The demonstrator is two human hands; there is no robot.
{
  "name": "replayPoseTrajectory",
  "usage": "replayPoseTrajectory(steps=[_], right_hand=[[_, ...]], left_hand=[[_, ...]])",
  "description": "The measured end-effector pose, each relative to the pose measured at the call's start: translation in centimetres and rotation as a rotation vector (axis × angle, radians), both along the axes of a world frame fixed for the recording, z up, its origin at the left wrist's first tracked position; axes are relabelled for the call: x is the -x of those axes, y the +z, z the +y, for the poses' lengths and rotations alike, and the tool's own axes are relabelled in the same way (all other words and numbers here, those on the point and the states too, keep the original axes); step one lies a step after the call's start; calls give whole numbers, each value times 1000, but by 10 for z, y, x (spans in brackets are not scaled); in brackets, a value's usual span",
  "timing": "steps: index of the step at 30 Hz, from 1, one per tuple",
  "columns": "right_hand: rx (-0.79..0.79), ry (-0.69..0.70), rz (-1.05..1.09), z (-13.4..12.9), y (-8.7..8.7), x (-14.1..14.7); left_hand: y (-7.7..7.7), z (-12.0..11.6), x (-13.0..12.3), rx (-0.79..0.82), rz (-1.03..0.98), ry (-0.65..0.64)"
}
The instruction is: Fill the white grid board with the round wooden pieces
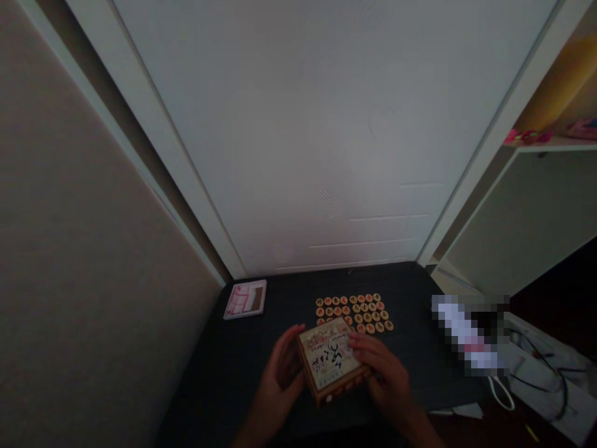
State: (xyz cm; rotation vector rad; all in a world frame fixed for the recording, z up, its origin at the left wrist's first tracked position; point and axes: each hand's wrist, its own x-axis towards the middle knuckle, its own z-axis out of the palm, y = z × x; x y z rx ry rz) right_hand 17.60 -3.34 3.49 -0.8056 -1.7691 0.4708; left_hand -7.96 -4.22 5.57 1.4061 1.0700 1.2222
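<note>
A box (332,353) with dark calligraphy on a pale lid is held between my two hands, tilted above the near part of the dark table (224,373). On its left side is my left hand (282,373), fingers bent around the edge. My right hand (383,373) grips the right side, with fingertips over the lid. Just beyond the box, round wooden pieces (368,307) with red or dark characters lie in rows on the table; the box hides part of the nearest ones.
A pink and white card or booklet (245,299) lies at the table's back left. A white panel (326,155) rises behind the table. Off the right side are a pixelated object (466,336), cables and a shelf.
</note>
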Motion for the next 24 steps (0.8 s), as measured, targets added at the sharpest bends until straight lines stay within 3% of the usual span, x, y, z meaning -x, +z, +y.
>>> replayPoseTrajectory(steps=[4, 8, 18, 24], right_hand=[[-56, 3, -52, 0, -3, 2], [-58, -15, -44, 0, -3, 2], [-77, -96, 73, 2, -13, 3], [1, -120, 202, 1, -19, 7]], left_hand=[[2, 3, 2, 97, -146, -79], [1, 4, 1, 58, -53, -83], [21, 13, 6, -317, 622, 25], [26, 18, 4, -553, 708, -55]])
